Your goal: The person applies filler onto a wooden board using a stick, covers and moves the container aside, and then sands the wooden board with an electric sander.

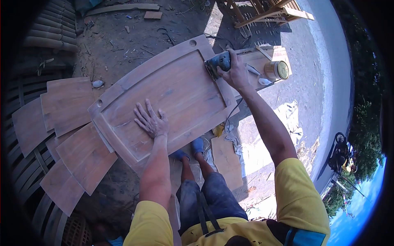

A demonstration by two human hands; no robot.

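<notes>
A wooden cabinet door panel [164,98] with a recessed middle and raised frame lies in front of me. My left hand [152,121] rests flat on its recessed face, fingers spread, near the left end. Gripped in my right hand [238,73] is a dark teal power sander [218,64], set on the frame at the panel's right end. A dark cord [234,111] hangs below that end. Round holes show in the frame at two of the corners.
Several thin wooden panels [88,158] lie stacked at left on slatted pieces. A tin can [277,70] stands on a board beyond the sander. Wooden furniture [266,12] is at the top right. Cardboard [227,162] and cloth lie on the ground. A motorcycle [342,153] stands by the road.
</notes>
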